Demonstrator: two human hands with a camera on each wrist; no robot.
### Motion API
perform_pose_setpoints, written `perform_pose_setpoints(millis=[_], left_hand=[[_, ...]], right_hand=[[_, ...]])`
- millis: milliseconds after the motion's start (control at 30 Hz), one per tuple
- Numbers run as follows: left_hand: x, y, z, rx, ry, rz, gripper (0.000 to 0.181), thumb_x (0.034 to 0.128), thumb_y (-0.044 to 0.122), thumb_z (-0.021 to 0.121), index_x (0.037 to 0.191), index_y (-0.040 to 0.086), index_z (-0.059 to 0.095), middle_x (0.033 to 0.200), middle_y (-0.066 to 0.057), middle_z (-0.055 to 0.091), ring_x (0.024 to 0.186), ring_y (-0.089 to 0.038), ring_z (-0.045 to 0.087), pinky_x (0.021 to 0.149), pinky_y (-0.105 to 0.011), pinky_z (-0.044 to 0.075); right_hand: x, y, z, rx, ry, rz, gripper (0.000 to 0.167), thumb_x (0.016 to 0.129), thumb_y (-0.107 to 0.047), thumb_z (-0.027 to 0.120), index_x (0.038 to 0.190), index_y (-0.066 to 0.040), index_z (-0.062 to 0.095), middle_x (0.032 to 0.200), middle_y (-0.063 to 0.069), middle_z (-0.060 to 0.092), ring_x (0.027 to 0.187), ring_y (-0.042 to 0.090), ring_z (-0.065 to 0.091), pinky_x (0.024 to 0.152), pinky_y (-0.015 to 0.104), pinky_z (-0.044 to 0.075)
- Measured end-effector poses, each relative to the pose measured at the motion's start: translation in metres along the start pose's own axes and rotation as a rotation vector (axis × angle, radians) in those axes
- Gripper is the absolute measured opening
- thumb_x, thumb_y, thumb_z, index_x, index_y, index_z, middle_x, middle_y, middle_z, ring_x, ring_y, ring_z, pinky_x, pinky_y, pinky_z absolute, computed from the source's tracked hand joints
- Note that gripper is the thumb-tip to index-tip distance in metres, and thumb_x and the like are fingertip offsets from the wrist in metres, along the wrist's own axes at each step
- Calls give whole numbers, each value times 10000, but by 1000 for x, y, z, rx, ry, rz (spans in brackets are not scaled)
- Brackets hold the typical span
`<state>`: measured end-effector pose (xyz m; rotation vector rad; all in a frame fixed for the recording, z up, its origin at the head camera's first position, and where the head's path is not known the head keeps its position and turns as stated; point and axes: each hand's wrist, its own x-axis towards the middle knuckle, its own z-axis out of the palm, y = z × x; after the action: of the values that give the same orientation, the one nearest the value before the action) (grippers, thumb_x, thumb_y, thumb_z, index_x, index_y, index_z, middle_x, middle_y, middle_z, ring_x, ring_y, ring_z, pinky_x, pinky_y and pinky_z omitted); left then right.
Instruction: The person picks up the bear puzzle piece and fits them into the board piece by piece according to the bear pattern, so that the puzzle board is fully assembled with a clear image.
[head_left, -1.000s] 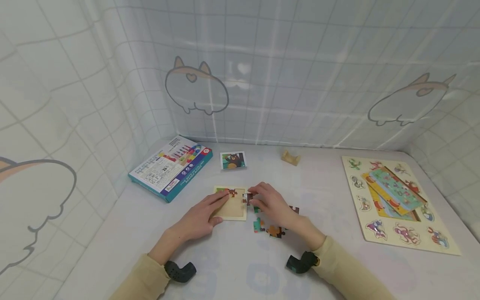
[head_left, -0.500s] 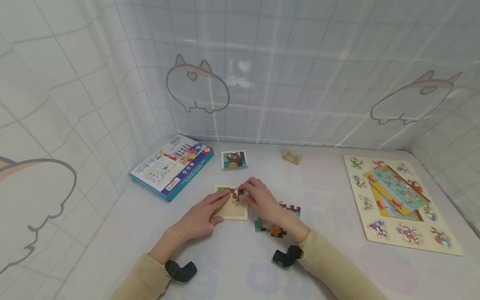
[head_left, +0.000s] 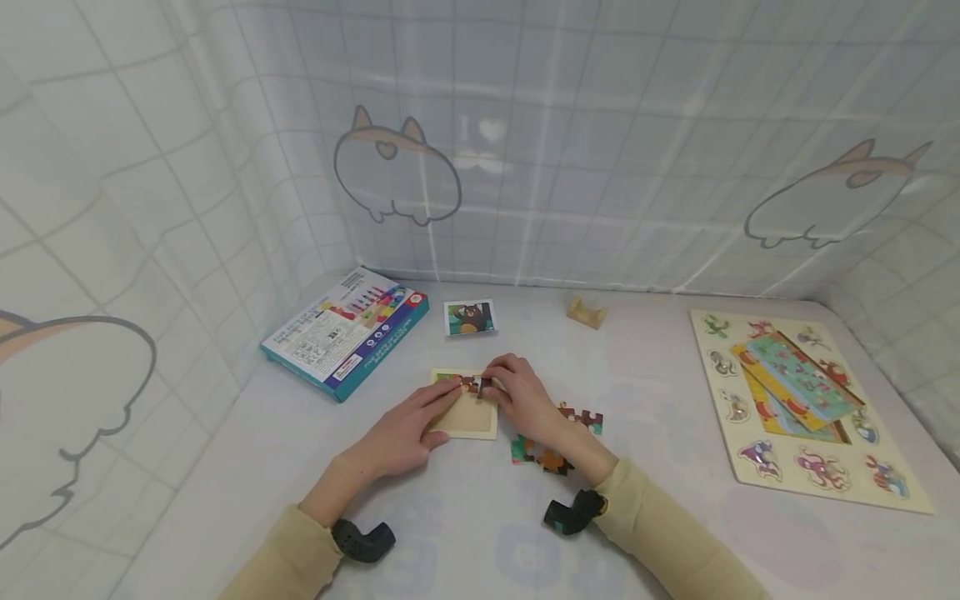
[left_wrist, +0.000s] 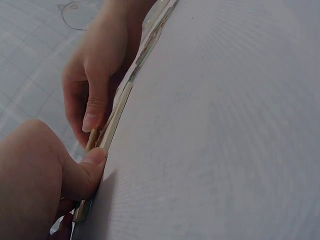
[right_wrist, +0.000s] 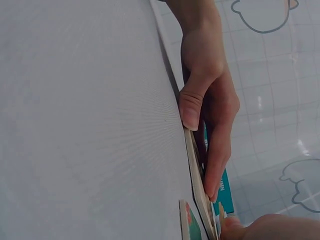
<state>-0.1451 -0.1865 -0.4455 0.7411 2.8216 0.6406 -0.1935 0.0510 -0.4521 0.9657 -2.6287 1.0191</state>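
Note:
A small square wooden puzzle tray (head_left: 467, 418) lies at the middle of the table in the head view, with bear-picture pieces along its far edge and bare wood below. My left hand (head_left: 399, 438) holds the tray's left side, thumb at the front edge and index finger stretched over the top pieces. Between thumb and fingers my right hand (head_left: 527, 404) pinches a dark brown jigsaw piece (head_left: 485, 387) at the tray's far right corner; in the left wrist view the held piece (left_wrist: 92, 139) stands tilted over the tray. Several loose jigsaw pieces (head_left: 553, 460) lie beneath the right wrist.
Behind the tray lies a bear picture card (head_left: 470, 318). A blue-and-white toy box (head_left: 343, 333) stands at the left, a small wooden stand (head_left: 586, 313) at the back. To the right, a wooden animal puzzle board (head_left: 720, 429) bears overlapping colourful panels (head_left: 798, 375).
My right hand has moved left from beside the tray onto its far right corner, bringing the jigsaw piece along and lowering it there. My left hand has stayed in place.

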Motion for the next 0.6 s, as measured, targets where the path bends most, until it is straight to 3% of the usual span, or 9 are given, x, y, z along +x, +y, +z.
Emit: perform_pose_setpoints(millis=[600], left_hand=[[0, -3, 2, 9, 16, 11, 660, 973, 255, 631, 1563, 156, 352, 1647, 37, 270, 1511, -239, 275, 1210, -466, 308]], right_hand=[[1, 3, 3, -29, -5, 41, 236, 972, -135, 647, 1155, 7, 690, 1191, 91, 609, 1059, 250, 553, 907, 385, 531]])
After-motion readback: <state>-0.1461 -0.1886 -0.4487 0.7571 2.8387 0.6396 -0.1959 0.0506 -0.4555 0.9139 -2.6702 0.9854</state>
